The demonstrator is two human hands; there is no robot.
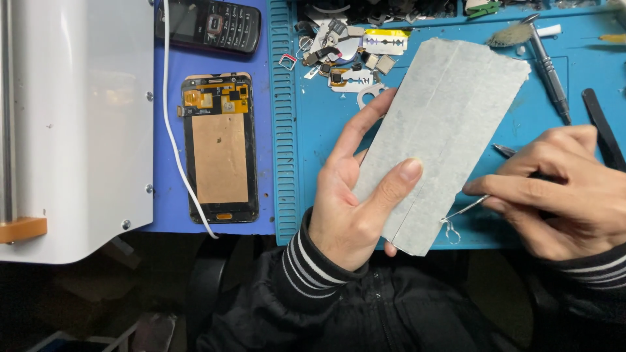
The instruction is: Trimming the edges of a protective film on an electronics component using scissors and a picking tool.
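Lying on the blue mat (313, 130), a grey sheet (443, 130) is gripped by the left hand (355, 195) — tweezers (466, 208) are pinched in the right hand (561, 186).

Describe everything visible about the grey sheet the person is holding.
The grey sheet is a flat, matt, long rectangle, paper-like or film-like, with lengthwise crease lines. It lies tilted over the blue mat. The left hand grips its left edge, thumb on top. Tweezers in the right hand touch its lower right edge.
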